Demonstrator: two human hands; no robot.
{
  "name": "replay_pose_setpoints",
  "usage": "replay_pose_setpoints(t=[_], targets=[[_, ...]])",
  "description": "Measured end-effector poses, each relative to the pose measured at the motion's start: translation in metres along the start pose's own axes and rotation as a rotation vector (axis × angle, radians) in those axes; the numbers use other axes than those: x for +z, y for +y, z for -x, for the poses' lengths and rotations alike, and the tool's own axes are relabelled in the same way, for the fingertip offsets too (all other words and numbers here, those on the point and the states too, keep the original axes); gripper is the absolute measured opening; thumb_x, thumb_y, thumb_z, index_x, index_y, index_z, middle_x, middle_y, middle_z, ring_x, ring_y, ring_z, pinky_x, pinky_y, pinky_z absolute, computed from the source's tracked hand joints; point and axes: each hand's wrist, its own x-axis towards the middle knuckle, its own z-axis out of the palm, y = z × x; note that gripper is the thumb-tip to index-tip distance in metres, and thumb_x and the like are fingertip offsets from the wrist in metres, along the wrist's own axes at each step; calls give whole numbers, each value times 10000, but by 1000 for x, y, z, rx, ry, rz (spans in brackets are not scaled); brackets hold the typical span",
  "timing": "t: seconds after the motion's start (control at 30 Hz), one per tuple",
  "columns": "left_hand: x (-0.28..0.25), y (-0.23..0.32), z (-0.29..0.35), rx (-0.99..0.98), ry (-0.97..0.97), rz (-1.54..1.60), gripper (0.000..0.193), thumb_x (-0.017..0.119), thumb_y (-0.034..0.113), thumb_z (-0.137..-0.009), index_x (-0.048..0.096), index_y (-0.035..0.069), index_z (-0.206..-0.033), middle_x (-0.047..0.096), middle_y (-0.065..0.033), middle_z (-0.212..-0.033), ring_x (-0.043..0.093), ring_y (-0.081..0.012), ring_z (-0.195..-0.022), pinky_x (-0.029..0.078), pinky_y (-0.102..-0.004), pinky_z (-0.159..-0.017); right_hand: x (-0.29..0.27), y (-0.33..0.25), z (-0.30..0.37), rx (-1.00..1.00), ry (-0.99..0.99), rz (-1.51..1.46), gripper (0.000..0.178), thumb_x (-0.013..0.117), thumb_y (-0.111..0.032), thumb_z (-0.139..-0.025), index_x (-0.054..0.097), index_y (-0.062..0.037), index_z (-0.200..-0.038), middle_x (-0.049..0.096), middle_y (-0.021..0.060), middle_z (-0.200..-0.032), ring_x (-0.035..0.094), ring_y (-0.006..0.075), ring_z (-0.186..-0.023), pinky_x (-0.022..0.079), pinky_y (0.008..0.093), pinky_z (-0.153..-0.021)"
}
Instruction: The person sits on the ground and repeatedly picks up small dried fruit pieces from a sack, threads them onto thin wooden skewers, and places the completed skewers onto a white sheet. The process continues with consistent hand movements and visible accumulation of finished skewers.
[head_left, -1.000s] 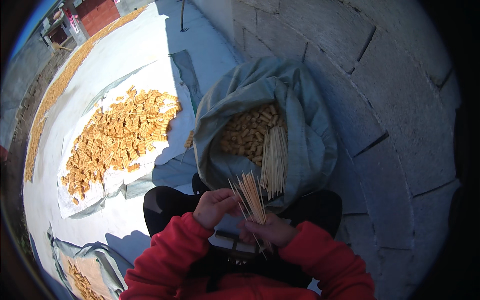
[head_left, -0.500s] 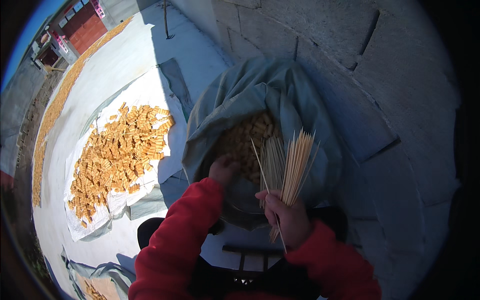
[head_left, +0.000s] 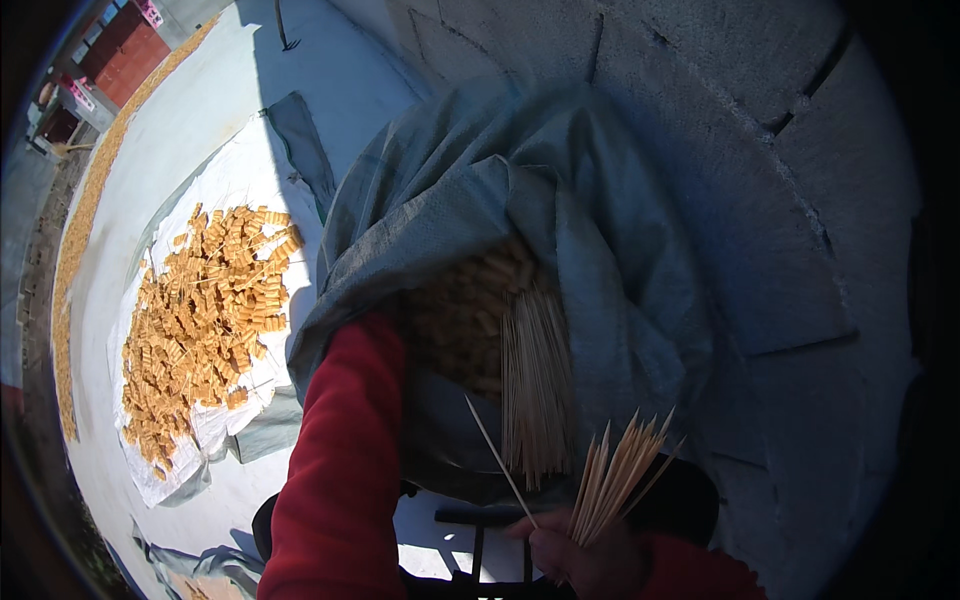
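The person's left arm now reaches deep into the open mouth of the grey woven sack [head_left: 600, 250]; a second ago that hand was down near the lap beside the skewers, and half a second ago it was only at the sack's rim. The red sleeve [head_left: 345, 450] runs up from the lower edge and ends in shadow among the tan pieces [head_left: 465, 310] inside the sack, so the left hand itself is hidden and I cannot tell whether its grip is clenched on anything or loose.

The right hand [head_left: 585, 560] sits low, its grip clenched around a fan of thin bamboo skewers [head_left: 615, 475] that point up and away from the fist, one stray stick [head_left: 500, 450] leaning off to the left of it. Just above that grip, a second thicker bundle of skewers [head_left: 535, 390] rests inside the sack's mouth, touching the tan pieces.

My reading is that the free hand has gone in for another piece while the other keeps the sticks ready.

Well off to the left of both hands, a white sheet [head_left: 215, 430] on the pale ground carries a spread of orange-yellow skewered pieces [head_left: 205, 320]. A block wall [head_left: 780, 200] stands behind the sack.
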Motion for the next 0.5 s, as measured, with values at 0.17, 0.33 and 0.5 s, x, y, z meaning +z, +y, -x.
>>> replay_pose_setpoints(t=[0.17, 0.33, 0.5], targets=[[15, 8, 16, 162, 274, 135, 526, 605, 246, -829, 434, 21, -1273, 522, -188, -1209, 533, -319, -1071, 418, -362, -937, 9, -6, 5, 50, -68, -20, 220, 497, -150, -914, 617, 20, -985, 443, -42, -540, 364, 30, -452, 293, 180, -424], [43, 24, 58, 242, 361, 447, 592, 620, 246, -786, 407, 33, -1297, 461, -199, -1277, 471, -328, -1146, 366, -366, -991, 15, -3, 4, 122, 11, 84, 227, 495, -118, -893, 598, 57, -996, 474, -14, -549, 414, 49, -462, 347, 207, -436], [18, 47, 67, 152, -49, -13, 540, 528, 254, -806, 434, 64, -1303, 442, -195, -1309, 418, -295, -1220, 324, -379, -1035, 10, 5, -2, -25, 111, 180, 228, 487, -97, -894, 588, 73, -1006, 471, -9, -563, 424, 53, -487, 359, 202, -463]])
